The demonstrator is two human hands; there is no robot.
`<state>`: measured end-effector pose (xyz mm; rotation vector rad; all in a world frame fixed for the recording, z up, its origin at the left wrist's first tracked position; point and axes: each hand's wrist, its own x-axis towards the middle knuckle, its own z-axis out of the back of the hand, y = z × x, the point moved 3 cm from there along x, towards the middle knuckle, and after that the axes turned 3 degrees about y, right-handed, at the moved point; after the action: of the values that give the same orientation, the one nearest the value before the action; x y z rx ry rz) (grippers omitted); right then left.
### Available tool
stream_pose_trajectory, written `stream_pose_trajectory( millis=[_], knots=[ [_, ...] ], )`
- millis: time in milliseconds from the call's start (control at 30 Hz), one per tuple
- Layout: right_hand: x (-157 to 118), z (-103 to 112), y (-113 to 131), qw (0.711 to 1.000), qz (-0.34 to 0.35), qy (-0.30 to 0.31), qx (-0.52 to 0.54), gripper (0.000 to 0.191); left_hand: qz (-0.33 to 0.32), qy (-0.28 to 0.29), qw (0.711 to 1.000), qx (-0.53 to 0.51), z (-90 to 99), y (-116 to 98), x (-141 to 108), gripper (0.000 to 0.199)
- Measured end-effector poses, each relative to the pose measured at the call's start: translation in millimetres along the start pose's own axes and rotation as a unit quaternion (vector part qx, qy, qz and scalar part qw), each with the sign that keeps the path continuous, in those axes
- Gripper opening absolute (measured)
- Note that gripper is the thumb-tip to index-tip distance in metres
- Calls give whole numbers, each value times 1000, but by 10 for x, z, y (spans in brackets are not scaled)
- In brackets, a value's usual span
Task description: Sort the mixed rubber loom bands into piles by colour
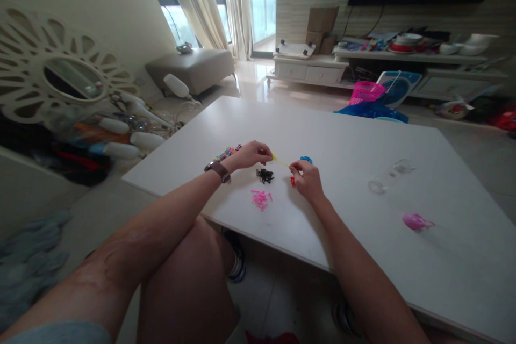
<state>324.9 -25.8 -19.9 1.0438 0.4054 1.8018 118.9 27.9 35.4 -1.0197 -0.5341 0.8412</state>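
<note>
A thin yellow band (282, 163), perhaps elastic, runs taut between my two hands above the white table. My left hand (258, 153), with a watch on its wrist, pinches the left end. The fingers of my right hand (305, 176) are closed on the other end. More yellow (274, 156) shows just behind the left fingertips. Below the left hand lie a pile of small black pieces (265, 176) and a pile of pink pieces (261, 200). Red pieces (293, 181) are partly hidden by my right hand, with blue pieces (306, 159) behind it. Mixed coloured pieces (228, 152) lie beyond my left wrist.
On the right of the white table (346, 236) are a clear plastic item (391, 176) and a small pink-purple object (417, 221). My knee is close to the table's front edge. A pink basket (366, 92) stands beyond the far edge; a lamp with white shades (147, 141) lies at the left.
</note>
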Motion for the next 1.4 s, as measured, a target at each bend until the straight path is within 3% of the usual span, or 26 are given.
stream_pose_trajectory(
  millis=[400, 633, 867, 1100, 1300, 1400],
  knots=[
    [-17, -60, 65, 998, 9, 10, 54, 13, 2, 38, 999, -2, -190, 17, 34, 17],
    [-16, -22, 117, 999, 27, 0, 22, 12, 13, 26, 999, -26, -115, 32, 19, 17],
    [13, 93, 96, 999, 21, -50, -1, 13, 60, -28, 998, 5, 146, -89, -112, 17],
    [-5, 6, 133, 999, 34, -17, 19, 13, 38, -3, 999, -9, 54, 19, -49, 20],
    [-6, 48, 92, 997, 0, -55, 47, 16, 127, -132, 981, 70, 242, 350, -46, 25],
    [-5, 45, 97, 998, -1, -45, 49, 15, 172, -160, 966, 108, 277, 449, -58, 26]
  ],
)
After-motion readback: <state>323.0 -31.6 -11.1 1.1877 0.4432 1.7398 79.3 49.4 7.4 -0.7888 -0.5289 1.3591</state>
